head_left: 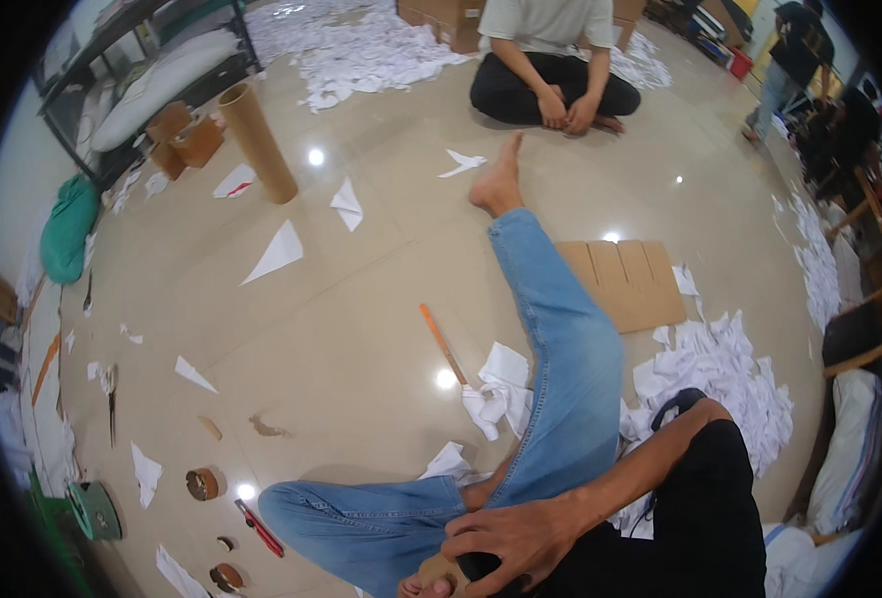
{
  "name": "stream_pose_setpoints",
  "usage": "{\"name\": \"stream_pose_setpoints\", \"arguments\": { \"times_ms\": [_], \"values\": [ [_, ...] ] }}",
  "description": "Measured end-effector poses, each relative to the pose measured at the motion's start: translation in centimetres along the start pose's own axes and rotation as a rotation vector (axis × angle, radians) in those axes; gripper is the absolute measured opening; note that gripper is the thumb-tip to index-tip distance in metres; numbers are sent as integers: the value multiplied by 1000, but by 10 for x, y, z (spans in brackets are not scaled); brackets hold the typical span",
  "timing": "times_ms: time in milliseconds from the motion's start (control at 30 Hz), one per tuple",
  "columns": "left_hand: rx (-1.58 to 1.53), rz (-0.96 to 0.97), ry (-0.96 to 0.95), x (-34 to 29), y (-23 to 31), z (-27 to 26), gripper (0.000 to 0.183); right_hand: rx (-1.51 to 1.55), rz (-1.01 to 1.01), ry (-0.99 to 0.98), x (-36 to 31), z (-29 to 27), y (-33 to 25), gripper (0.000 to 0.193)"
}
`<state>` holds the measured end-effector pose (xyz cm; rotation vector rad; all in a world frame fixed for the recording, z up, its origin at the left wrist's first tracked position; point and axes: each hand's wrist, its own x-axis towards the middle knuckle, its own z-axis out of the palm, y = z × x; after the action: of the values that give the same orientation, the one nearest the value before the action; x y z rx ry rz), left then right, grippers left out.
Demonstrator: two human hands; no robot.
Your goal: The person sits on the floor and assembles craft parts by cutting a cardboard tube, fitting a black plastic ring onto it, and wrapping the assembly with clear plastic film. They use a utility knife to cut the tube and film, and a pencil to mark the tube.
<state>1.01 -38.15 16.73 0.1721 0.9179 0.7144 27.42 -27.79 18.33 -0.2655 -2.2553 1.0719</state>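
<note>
Evidently, the left hand (425,586) is pinching a brown piece (445,570) above the floor's (361,339) near edge; bracing it steadily should help. The right hand (519,538) is arching palm-down beside it, fingers bending; whether they're clamping anything, I can't tell. Leftward, a red cutter (259,528) is lying.

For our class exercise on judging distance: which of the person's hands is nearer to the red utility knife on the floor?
Left. The left hand, at the lower edge, is right of the red utility knife, across the bent leg; the right hand is farther right.
</note>
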Motion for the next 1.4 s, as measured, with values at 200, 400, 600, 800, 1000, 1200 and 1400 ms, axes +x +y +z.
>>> {"name": "stream_pose_setpoints", "arguments": {
  "times_ms": [200,400,600,800,1000,1200,1400],
  "values": [
    [6,-48,-26,-7,-7,-3,50,-29,-64,17,-11,4,-9,86],
    [101,109,-325,35,18,-42,47,66,91,107,-19,0,-1,90],
    [693,293,-543,73,70,-12,42,183,51,154,-10,-22,1,84],
    [902,319,-890,86,74,-2,38,200,26,41,-4,-25,-4,78],
    [881,204,-1043,79,78,10,31,288,-46,-60,-2,-28,-6,73],
    [931,180,-1210,79,62,11,27,91,-221,-91,11,-20,-11,77],
    [879,471,-1044,61,60,11,25,151,-193,-137,8,-23,-14,77]
  ]
}}
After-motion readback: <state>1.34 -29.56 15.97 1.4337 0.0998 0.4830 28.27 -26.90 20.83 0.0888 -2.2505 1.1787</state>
